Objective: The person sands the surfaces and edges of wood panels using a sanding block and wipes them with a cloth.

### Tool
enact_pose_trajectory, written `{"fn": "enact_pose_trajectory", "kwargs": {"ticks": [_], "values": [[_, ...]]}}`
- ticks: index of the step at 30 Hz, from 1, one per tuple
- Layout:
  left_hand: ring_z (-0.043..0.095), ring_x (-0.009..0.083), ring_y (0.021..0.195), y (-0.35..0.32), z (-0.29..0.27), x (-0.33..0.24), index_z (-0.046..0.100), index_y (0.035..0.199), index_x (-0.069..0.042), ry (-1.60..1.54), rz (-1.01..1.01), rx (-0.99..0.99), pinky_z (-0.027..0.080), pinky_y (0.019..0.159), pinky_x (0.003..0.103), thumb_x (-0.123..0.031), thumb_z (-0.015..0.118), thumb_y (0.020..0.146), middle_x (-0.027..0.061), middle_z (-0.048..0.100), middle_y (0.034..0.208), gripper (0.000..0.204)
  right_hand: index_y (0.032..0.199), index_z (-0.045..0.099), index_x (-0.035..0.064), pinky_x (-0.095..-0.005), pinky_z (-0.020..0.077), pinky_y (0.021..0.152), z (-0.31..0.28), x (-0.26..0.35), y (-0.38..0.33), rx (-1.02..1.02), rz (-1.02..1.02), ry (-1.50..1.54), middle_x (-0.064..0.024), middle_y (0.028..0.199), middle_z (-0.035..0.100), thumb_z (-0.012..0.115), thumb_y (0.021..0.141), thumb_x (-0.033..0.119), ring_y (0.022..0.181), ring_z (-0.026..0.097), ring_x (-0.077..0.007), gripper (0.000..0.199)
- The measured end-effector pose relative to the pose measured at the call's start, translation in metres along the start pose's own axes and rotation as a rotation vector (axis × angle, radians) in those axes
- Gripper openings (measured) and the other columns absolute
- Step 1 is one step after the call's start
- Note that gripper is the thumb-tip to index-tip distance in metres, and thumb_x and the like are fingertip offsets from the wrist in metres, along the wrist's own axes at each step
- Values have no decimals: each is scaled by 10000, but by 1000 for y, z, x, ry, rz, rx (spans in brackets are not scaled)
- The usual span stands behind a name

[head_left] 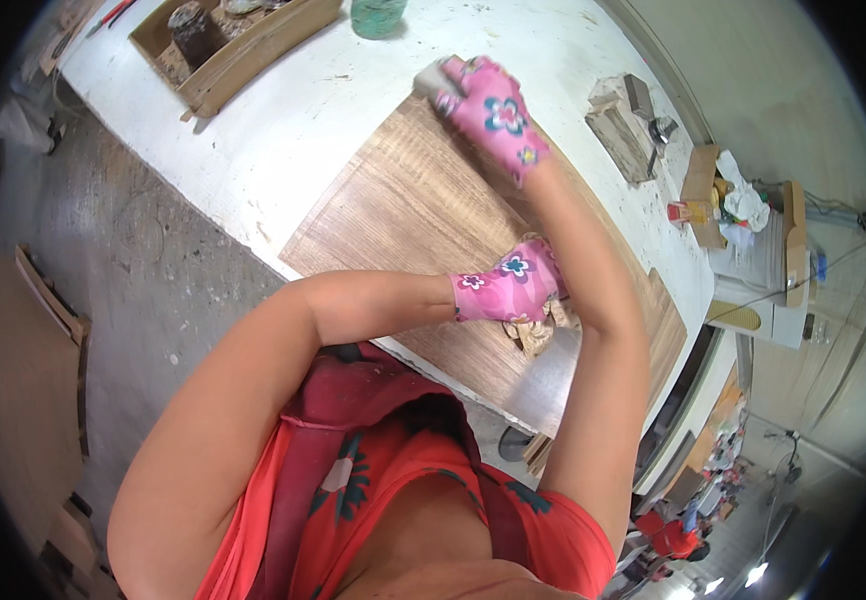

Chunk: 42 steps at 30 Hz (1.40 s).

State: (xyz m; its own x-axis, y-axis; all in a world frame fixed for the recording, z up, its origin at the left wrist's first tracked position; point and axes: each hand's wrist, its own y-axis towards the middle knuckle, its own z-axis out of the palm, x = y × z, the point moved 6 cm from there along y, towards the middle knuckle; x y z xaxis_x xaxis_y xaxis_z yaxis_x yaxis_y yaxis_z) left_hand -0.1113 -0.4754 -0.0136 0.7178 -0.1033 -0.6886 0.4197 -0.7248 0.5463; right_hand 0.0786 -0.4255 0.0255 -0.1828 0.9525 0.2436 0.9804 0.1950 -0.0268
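A wood-grain board point(403, 200) lies flat on the white worktable. Pink flowered gloves cover both hands. My right hand point(488, 110) reaches to the board's far edge, its fingers closed round a pale grey-white piece point(431, 82), perhaps a folded cloth or a pad; it is blurred. Nearer to me, my left hand point(515, 282) rests on the board, closed on a crumpled beige rag point(531, 338). My right forearm crosses over in front of it and hides part of its fingers.
On the white table point(253, 160) stand a cardboard tray point(243, 70) with a dark, crusted can, a green container point(378, 18) and, at right, a worn block point(621, 140) with metal pieces. An open cardboard box point(703, 190) sits beyond. Brown panels point(18, 400) lean at left.
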Motion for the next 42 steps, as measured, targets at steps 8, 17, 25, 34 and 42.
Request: {"fn": "enact_pose_trajectory", "kwargs": {"ticks": [8, 17, 25, 34, 42], "values": [[487, 353, 1162, 3, -5, -3, 565, 1172, -42, -257, -59, 38, 393, 986, 413, -115, 702, 560, 164, 552, 1206, 631, 1170, 612, 86, -396, 461, 904, -10, -59, 11, -181, 125, -5, -221, 1110, 604, 541, 838, 437, 1002, 593, -360, 488], [561, 346, 1097, 21, -11, -22, 601, 1180, -108, -95, -40, 201, 468, 914, 388, -31, 661, 553, 167, 585, 1182, 635, 1107, 638, 110, -400, 472, 879, -39, -181, -164, -173, 376, 63, -233, 1025, 617, 524, 837, 384, 984, 588, -374, 401], [532, 302, 1160, 26, -8, -24, 596, 1211, -135, -79, -97, 276, 428, 972, 359, 9, 644, 577, 137, 573, 1224, 652, 1136, 645, 144, -372, 454, 899, -63, -323, -364, -231, 836, -23, -198, 1029, 641, 537, 827, 464, 988, 599, -343, 458], [538, 281, 1153, 27, -4, -26, 594, 1213, -120, -72, -109, 269, 420, 981, 356, -1, 682, 630, 118, 578, 1219, 602, 1144, 636, 117, -370, 468, 872, -56, -366, -416, -437, 1013, 122, -188, 1055, 644, 588, 789, 365, 989, 603, -343, 436], [550, 275, 1142, 26, 1, -28, 593, 1180, -69, -30, -61, 242, 430, 968, 340, 9, 671, 677, 119, 586, 1206, 515, 1182, 621, 111, -376, 473, 862, -37, -299, -459, -631, 1038, 179, -223, 1081, 607, 644, 778, 240, 971, 605, -349, 425]]}}
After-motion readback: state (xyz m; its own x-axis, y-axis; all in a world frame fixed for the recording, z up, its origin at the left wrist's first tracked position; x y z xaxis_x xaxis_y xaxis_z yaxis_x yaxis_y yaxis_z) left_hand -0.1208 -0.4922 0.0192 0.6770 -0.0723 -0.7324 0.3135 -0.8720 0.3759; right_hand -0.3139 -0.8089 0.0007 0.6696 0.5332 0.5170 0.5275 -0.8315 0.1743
